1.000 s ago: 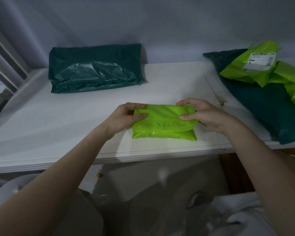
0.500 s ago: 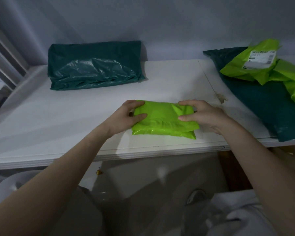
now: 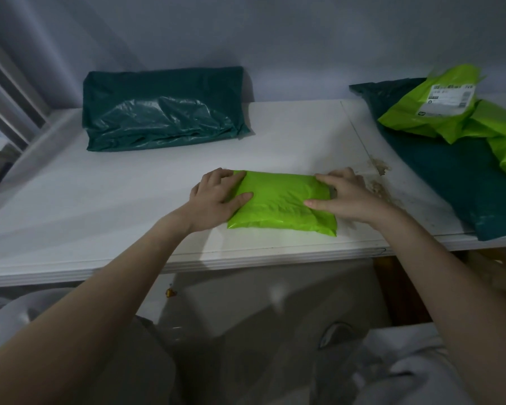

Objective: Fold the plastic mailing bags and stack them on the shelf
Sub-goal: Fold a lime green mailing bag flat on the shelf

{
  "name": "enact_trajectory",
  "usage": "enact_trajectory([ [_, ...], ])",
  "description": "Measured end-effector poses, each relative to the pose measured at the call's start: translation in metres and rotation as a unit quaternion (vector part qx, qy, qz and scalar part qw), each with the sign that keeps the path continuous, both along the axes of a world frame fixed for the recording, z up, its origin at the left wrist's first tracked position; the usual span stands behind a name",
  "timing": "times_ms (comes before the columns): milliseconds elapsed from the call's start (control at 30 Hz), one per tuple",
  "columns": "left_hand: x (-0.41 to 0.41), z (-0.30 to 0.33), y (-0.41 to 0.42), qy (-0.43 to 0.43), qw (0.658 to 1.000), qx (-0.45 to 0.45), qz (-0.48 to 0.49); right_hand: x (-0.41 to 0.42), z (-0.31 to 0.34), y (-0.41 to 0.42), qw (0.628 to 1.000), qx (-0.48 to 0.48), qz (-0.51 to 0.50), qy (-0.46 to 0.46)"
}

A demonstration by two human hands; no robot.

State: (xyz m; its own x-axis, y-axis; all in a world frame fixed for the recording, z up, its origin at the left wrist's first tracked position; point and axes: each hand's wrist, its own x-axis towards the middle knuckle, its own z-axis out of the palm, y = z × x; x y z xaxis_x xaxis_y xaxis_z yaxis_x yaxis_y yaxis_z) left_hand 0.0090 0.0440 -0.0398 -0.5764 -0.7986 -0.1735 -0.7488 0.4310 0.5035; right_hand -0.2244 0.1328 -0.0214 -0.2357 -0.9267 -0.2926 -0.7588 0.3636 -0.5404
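Lime bag (image 3: pixel 281 203): glossy smooth plastic. Teal bag (image 3: pixel 164 118): shiny crinkled plastic. Shelf (image 3: pixel 100 206): matt white.

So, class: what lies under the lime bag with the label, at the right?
A dark green bag spread on the shelf, beneath the labelled lime bag. Anything under that stays hidden.

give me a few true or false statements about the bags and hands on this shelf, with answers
1. Both hands rest on the folded lime green bag. True: left hand, right hand.
2. The folded dark green bag lies at the shelf's front edge. False: it lies at the back, against the wall.
3. A bag with a white shipping label lies at the right. True.
4. The folded lime green bag sits on top of the folded dark green bag. False: they lie apart on the shelf.
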Motion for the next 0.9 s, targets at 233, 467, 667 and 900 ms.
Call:
enact_trajectory([
  [233, -0.003, 0.015, -0.004, 0.21, 0.974, 0.064, 0.049, 0.018, 0.007, -0.005, 0.977, -0.19, -0.098, -0.01],
  [467, -0.037, -0.006, 0.013, 0.102, 0.984, -0.136, -0.058, 0.059, -0.017, -0.012, 0.971, -0.158, 0.057, 0.167],
  [667, -0.042, -0.021, 0.008, 0.026, 0.992, -0.095, -0.077, 0.062, -0.033, -0.014, 0.967, -0.123, 0.091, 0.205],
  [900, -0.042, -0.017, 0.013, 0.052, 0.994, -0.065, -0.069, 0.063, -0.031, -0.016, 0.965, -0.137, 0.09, 0.203],
])
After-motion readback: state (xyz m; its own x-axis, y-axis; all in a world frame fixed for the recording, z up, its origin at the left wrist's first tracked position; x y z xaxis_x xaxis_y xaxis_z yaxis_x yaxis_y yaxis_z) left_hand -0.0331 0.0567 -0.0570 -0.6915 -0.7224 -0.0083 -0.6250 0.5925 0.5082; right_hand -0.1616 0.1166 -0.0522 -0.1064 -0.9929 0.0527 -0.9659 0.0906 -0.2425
